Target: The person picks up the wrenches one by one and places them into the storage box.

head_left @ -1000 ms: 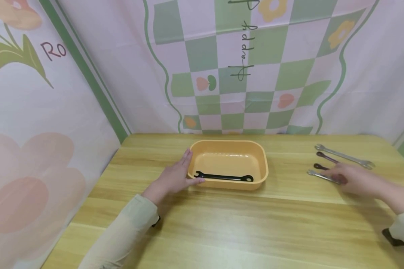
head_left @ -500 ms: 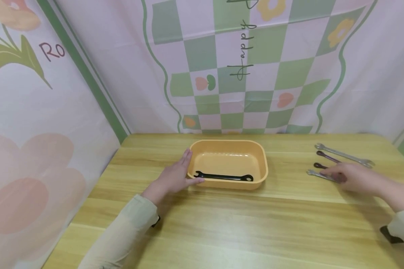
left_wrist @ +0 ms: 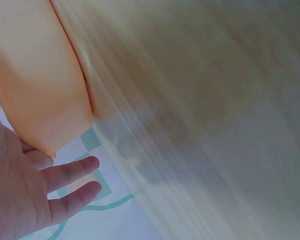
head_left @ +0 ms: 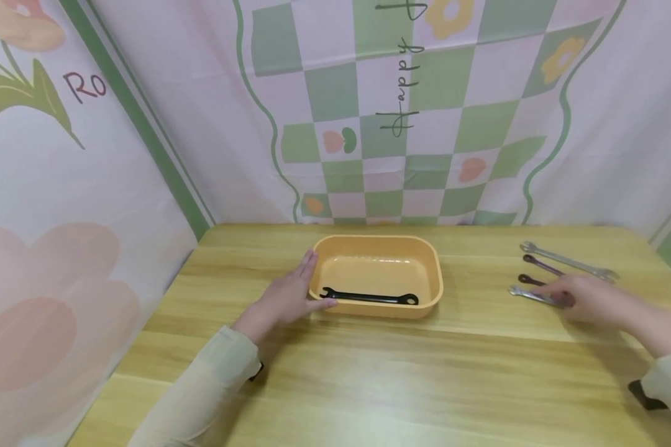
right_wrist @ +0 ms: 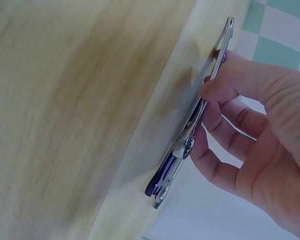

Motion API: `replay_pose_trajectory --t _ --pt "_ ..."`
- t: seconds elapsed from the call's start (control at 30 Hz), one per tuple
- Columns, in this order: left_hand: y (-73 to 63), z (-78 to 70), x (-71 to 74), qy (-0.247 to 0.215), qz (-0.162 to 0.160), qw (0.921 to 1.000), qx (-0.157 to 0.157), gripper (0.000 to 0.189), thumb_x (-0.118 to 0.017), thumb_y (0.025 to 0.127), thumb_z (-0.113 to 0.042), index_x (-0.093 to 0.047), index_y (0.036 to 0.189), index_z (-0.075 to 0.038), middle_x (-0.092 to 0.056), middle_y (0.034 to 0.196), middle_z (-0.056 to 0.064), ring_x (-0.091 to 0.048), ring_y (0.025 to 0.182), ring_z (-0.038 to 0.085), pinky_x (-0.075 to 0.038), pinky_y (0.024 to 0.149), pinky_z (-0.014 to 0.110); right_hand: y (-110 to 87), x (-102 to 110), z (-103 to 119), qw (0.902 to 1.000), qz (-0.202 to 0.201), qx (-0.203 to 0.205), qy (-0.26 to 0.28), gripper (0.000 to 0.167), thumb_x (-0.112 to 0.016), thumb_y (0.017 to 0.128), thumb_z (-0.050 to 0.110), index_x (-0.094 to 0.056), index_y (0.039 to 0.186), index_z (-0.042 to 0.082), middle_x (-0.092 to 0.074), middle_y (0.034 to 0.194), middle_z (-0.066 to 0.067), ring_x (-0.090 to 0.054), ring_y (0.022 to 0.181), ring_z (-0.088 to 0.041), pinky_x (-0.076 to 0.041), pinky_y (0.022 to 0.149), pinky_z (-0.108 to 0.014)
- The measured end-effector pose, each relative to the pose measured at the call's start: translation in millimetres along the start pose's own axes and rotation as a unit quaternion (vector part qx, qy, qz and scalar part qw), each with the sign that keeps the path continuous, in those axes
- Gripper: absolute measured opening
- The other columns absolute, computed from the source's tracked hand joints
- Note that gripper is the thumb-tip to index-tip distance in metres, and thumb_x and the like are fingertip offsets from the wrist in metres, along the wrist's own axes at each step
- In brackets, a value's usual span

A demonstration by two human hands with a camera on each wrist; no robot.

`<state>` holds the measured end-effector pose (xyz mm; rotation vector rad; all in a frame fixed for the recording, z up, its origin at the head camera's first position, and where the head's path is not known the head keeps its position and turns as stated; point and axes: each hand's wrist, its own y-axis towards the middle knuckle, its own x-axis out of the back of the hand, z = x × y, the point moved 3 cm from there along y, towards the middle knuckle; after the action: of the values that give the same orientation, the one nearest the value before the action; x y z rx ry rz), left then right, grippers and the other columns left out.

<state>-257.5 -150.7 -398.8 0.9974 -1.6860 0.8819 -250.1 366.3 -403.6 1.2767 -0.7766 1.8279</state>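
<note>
My left hand rests against the left end of a yellow-orange plastic basin, its thumb lying along the front rim. In the left wrist view two fingers stretch out past the basin's wall. Inside the basin a black combination wrench lies along the front side. Over at the right of the table, my right hand pinches a small silver wrench between thumb and fingers. Just behind it is a dark wrench, partly hidden by the hand. The right wrist view shows the silver wrench close above the tabletop.
Farther back lie a purplish wrench and a longer silver wrench. Wooden tabletop stretches between the basin and the wrenches. A patterned cloth hangs behind the table's far edge.
The head view has shifted slightly. Both hands stay in about the same places, the right one still at the small silver wrench and the left one at the basin.
</note>
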Motion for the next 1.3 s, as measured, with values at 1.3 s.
replay_pose_trajectory --t 1.3 --pt "-1.3 -1.9 1.2 -0.006 0.002 1.0 0.003 0.11 -0.056 0.094 -0.07 0.0 0.164 -0.006 0.003 0.171 0.01 -0.061 0.12 0.038 -0.046 0.049 0.029 1.8 1.5 -5.5 0.9991 0.005 -0.04 -0.014 0.04 -0.078 0.071 -0.007 -0.075 0.111 -0.004 -0.054 0.077 0.008 -0.044 0.066 -0.007 -0.04 0.057 -0.024"
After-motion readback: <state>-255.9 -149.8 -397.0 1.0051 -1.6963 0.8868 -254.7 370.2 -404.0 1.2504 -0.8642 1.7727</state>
